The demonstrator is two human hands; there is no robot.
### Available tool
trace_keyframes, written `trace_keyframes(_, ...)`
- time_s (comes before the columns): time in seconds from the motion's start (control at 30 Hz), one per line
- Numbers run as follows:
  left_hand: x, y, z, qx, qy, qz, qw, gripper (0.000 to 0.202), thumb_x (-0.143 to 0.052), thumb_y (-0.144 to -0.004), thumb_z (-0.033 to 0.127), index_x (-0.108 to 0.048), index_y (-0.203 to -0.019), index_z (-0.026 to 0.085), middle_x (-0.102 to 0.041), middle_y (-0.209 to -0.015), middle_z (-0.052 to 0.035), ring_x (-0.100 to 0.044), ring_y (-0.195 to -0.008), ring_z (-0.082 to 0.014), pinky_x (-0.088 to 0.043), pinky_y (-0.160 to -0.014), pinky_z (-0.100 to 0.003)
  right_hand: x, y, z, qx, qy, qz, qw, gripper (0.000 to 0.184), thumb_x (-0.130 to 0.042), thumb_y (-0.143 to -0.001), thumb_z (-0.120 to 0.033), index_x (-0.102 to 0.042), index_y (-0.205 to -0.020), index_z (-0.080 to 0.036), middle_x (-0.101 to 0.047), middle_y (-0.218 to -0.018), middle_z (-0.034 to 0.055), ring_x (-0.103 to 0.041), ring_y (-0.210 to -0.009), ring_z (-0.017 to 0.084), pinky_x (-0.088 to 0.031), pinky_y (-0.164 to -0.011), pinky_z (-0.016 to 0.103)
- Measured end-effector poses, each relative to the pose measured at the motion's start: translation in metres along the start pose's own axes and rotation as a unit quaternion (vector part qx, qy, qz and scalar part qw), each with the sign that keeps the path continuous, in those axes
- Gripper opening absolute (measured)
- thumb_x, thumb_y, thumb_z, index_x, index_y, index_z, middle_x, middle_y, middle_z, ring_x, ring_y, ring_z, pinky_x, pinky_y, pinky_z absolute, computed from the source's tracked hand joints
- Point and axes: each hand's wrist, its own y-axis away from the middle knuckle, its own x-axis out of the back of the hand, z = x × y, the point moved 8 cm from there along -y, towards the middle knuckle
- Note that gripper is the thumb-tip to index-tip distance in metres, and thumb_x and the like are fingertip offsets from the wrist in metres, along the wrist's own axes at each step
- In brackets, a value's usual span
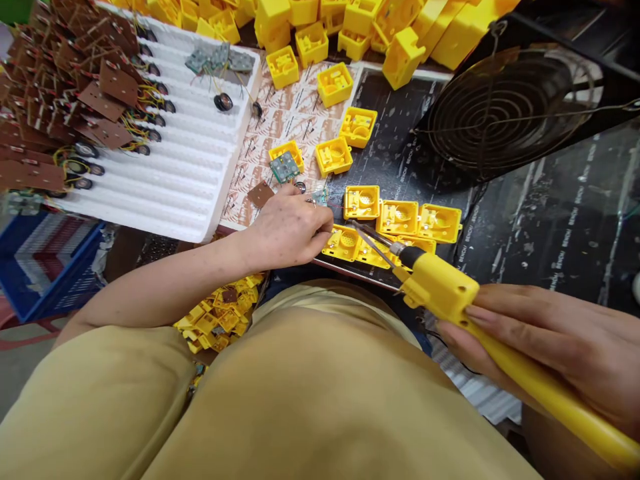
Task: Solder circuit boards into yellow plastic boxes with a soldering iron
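Bent at the fingers and low over the bench (540, 213), the left hand (293, 223) reaches in from the person's left; its fingertips are tucked out of sight, so I cannot tell whether it grips anything. A small board (321, 195) with thin wires shows just past its knuckles, partly hidden. Beyond the fingers, a green board (285, 167) leans over the edge of a yellow case, with a round black piece (300, 187) beside it. A brown plate (261, 194) lies near the wrist.

Across from it, the right hand (550, 340) is wrapped around the handle of a yellow iron (445, 287). The iron slants toward the left hand, its tip above the near cases (363, 202); from here I cannot tell whether it touches one. Those open cases sit close together in two rows, and more are scattered behind them, up to a heap (345, 23) at the back.

To the left, a white foam tray (195, 193) bears piled brown plates with wires and round black pieces. A fan (500, 113) stands at the right.
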Motion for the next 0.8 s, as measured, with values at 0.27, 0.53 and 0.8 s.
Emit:
trace_keyframes(0.27,-0.001,-0.001,-0.001,0.004,-0.006,-0.003,1.000,0.025,-0.050,-0.087,0.025,-0.072,-0.078,0.017,-0.075,-0.074,-0.0048,-0.070,-0.076,-0.0224,-0.044,-0.085,-0.040,0.000,0.015,0.003,-0.019,0.014,0.000,1.000,0.034,-0.070,-0.088,-0.057,-0.070,-0.096,-0.024,-0.071,-0.084,0.0060,-0.072,-0.077,0.020,-0.064,-0.066,0.031)
trace_keyframes(0.53,0.000,0.000,0.000,-0.009,0.002,0.014,1.000,0.022,-0.051,-0.085,0.024,-0.071,-0.077,0.018,-0.074,-0.072,-0.0038,-0.067,-0.073,-0.0213,-0.042,-0.083,-0.040,-0.010,0.001,-0.005,0.058,-0.013,-0.036,0.998,0.010,-0.059,-0.100,-0.025,-0.066,-0.096,-0.019,-0.072,-0.086,0.0046,-0.073,-0.082,0.014,-0.062,-0.083,0.025)
trace_keyframes(0.8,0.000,-0.001,0.001,-0.010,0.003,0.014,1.000,0.023,-0.050,-0.084,0.024,-0.070,-0.076,0.018,-0.072,-0.071,-0.0046,-0.066,-0.071,-0.0207,-0.042,-0.080,-0.039,0.001,0.002,-0.002,0.074,-0.008,-0.019,0.997,0.004,-0.067,-0.093,-0.024,-0.064,-0.095,-0.024,-0.072,-0.083,0.0014,-0.072,-0.075,0.015,-0.061,-0.065,0.023)
